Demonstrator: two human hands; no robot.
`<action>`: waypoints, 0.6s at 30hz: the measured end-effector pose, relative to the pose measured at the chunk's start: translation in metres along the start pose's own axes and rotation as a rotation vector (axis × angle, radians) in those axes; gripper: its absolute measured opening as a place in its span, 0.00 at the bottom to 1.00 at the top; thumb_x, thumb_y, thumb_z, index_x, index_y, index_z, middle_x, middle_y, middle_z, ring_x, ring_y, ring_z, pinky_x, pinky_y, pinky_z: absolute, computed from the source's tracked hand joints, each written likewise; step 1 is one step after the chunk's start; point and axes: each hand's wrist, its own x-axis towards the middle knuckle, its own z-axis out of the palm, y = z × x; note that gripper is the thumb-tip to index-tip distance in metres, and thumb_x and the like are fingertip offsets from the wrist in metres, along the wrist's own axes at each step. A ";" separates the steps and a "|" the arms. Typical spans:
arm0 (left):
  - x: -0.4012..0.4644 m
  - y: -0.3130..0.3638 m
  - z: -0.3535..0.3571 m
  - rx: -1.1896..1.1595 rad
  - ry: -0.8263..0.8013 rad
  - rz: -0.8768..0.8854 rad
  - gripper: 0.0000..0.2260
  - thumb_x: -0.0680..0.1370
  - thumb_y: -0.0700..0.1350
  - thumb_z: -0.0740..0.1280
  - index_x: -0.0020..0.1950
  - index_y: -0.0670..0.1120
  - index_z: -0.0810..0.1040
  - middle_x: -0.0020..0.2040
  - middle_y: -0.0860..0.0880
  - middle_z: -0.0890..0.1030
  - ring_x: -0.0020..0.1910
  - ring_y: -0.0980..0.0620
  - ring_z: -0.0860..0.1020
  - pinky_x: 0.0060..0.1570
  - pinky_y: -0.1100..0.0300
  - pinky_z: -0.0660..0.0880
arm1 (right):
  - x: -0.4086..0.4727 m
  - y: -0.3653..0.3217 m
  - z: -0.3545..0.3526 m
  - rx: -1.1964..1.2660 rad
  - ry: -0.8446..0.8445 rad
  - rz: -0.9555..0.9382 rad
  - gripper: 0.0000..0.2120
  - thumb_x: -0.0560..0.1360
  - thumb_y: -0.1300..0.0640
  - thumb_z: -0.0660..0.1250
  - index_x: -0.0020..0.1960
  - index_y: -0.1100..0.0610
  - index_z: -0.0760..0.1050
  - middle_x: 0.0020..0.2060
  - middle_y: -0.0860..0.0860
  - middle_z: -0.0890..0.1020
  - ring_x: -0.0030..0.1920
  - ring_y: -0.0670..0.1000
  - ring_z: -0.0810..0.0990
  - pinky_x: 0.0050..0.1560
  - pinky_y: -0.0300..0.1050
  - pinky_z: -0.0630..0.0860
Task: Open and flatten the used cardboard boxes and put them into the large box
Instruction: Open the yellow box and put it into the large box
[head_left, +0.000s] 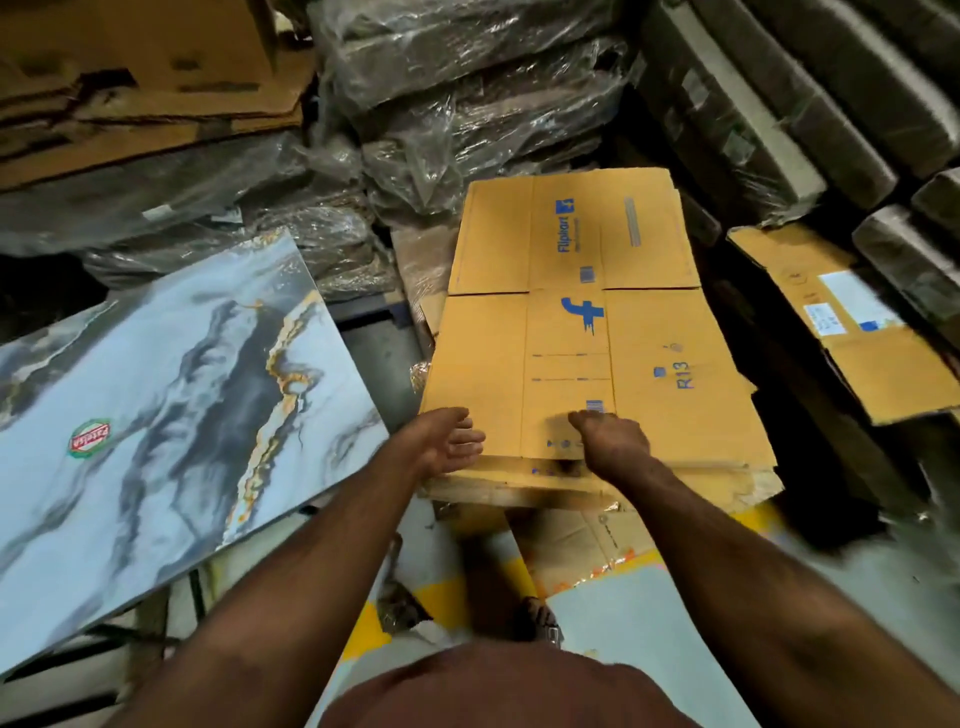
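- Flattened box (571, 332) lies straight ahead of you, on top of a stack of other flat cardboard (597, 491); long axis runs away from you, near short edge by your hands, far end by the plastic-wrapped bundles (467, 104)
- Left hand (447, 441) sits at the near-left corner, palm turned inward, fingers straight and loose; looks to be touching the box's left part, gripping nothing
- Right hand (613, 439) is on the near edge approx. mid-width, back of hand up, fingers bent down onto the sheet; can't tell if it pinches the edge or only presses
- Both hands are at the same near end, right one closer to the centre line, left one nearer the side edge; far half is out of reach w/o leaning
- Judgement: box is already flat; next job is prob. to lift or slide it by this near edge toward the large box, which you can't pick out for certain here
- Marbled tile slab (171, 405) lies just left of the stack; another opened carton (852, 322) lies to the right, apart from it; keep the swing clear of both
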 end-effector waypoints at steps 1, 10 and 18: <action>-0.003 -0.003 -0.002 0.037 -0.015 0.039 0.09 0.84 0.48 0.59 0.57 0.43 0.73 0.55 0.42 0.80 0.53 0.46 0.80 0.47 0.54 0.77 | -0.001 -0.004 0.003 0.010 0.044 -0.029 0.30 0.77 0.60 0.66 0.76 0.51 0.61 0.69 0.52 0.73 0.65 0.56 0.75 0.60 0.52 0.75; -0.064 -0.011 -0.071 -0.061 0.144 0.576 0.09 0.83 0.47 0.62 0.58 0.43 0.76 0.53 0.45 0.83 0.51 0.50 0.81 0.53 0.56 0.77 | -0.003 -0.119 -0.058 0.199 0.534 -0.409 0.29 0.76 0.64 0.65 0.75 0.55 0.65 0.71 0.55 0.72 0.69 0.58 0.71 0.69 0.55 0.67; -0.186 -0.059 -0.227 -0.273 0.407 0.930 0.07 0.84 0.40 0.58 0.54 0.44 0.76 0.48 0.47 0.82 0.44 0.53 0.80 0.44 0.63 0.74 | -0.042 -0.334 -0.102 0.415 0.684 -0.943 0.22 0.74 0.63 0.62 0.68 0.63 0.74 0.63 0.60 0.78 0.61 0.62 0.77 0.61 0.54 0.74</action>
